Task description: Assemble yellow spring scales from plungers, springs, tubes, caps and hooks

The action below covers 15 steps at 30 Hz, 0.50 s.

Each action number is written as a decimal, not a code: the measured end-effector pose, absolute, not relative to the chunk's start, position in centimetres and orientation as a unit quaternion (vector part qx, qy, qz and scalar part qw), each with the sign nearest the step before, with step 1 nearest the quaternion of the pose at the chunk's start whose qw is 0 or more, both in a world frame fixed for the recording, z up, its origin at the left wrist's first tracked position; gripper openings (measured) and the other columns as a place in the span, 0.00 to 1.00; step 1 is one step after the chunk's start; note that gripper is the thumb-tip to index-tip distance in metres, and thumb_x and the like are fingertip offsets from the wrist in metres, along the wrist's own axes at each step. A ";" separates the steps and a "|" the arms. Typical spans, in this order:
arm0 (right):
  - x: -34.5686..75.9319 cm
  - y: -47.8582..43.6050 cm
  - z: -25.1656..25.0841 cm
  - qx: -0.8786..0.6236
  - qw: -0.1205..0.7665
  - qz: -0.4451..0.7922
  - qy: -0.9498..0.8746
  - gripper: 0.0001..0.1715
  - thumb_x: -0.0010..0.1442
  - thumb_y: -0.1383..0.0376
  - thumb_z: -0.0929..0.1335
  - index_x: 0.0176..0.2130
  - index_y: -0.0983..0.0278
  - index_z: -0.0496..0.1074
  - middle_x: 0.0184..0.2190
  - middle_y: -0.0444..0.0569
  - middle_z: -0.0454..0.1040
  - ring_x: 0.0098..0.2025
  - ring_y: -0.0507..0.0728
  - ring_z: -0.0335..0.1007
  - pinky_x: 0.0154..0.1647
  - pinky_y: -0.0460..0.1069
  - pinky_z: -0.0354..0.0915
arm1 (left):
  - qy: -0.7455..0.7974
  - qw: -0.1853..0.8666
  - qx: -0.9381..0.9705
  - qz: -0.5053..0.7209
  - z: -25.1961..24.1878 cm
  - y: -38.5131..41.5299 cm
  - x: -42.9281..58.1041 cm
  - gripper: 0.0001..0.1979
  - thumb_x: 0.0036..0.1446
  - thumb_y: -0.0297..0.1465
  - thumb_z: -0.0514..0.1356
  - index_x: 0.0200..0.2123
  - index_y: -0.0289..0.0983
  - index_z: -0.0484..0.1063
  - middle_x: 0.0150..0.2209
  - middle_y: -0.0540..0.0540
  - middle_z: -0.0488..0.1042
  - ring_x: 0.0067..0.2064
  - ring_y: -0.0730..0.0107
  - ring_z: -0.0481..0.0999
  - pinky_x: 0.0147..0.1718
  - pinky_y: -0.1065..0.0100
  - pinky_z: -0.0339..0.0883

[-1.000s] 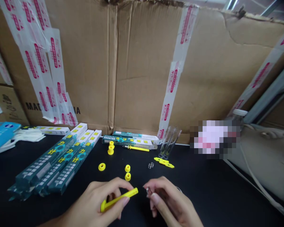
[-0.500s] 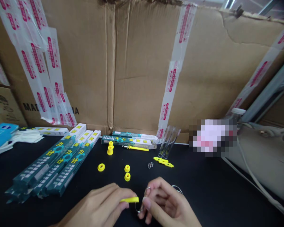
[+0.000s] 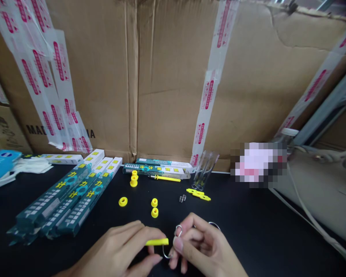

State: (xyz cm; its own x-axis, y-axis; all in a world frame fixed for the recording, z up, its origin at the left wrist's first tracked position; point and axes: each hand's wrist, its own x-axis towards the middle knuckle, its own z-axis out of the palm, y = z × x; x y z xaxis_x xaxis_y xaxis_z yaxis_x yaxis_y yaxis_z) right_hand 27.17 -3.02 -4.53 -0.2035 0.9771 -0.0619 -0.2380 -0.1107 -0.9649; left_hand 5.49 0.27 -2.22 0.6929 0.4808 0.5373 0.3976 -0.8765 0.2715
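Observation:
My left hand (image 3: 121,246) is closed on a narrow yellow plastic piece (image 3: 158,242), whose end sticks out past the fingertips. My right hand (image 3: 203,246) pinches a thin metal wire hook (image 3: 178,230) between thumb and index finger. The hook's lower bend curves out below, close under the end of the yellow piece; whether they are joined I cannot tell. Behind my right hand shows part of a metal wire ring (image 3: 215,224). Just beyond my hands stand two small yellow caps (image 3: 155,212), with a flanged yellow ring (image 3: 122,202) to their left.
Long green boxes (image 3: 83,200) lie at left, more boxes (image 3: 158,169) at the back. Yellow caps (image 3: 133,181), a yellow rod (image 3: 167,179), clear tubes (image 3: 204,169), small clear pieces (image 3: 182,198) and flat yellow tabs (image 3: 198,194) lie between. A large carton (image 3: 167,84) stands behind; cables (image 3: 308,215) run at right.
My left thumb has moved down, away from the yellow piece. The hook has shifted slightly in my right fingers, and more of its upper loop shows. The view has tilted slightly.

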 end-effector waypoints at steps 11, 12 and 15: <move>27.5 -3.3 -3.6 -0.429 0.444 0.613 -0.493 0.25 0.55 0.49 0.77 0.32 0.65 0.69 0.23 0.47 0.80 0.24 0.50 0.74 0.25 0.42 0.63 | 0.249 0.072 0.916 0.307 -2.4 0.2 5.6 0.12 0.75 0.34 0.47 0.46 0.44 0.71 0.39 0.59 0.83 0.36 0.74 0.82 0.39 0.76 0.70; 27.5 -3.3 -3.6 -0.430 0.443 0.614 -0.492 0.25 0.55 0.49 0.77 0.32 0.65 0.69 0.23 0.47 0.79 0.24 0.50 0.74 0.24 0.42 0.63 | 0.249 0.079 0.915 0.307 -2.4 0.2 5.6 0.12 0.75 0.33 0.47 0.46 0.44 0.71 0.39 0.59 0.83 0.36 0.75 0.82 0.40 0.76 0.70; 27.6 -3.1 -3.8 -0.429 0.456 0.618 -0.476 0.25 0.55 0.49 0.77 0.32 0.65 0.69 0.25 0.47 0.79 0.23 0.49 0.73 0.22 0.42 0.61 | 0.244 0.084 0.915 0.309 -2.4 0.2 5.5 0.13 0.75 0.34 0.47 0.45 0.43 0.72 0.38 0.57 0.83 0.34 0.75 0.82 0.38 0.77 0.70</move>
State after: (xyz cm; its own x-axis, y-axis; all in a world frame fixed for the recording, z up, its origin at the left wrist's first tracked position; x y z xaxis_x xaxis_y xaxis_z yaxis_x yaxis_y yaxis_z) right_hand 27.57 -3.08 -3.85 -0.2155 0.9718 -0.0956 -0.1556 -0.1308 -0.9791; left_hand 5.51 0.20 -2.38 0.6903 0.4994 0.5236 0.3952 -0.8664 0.3053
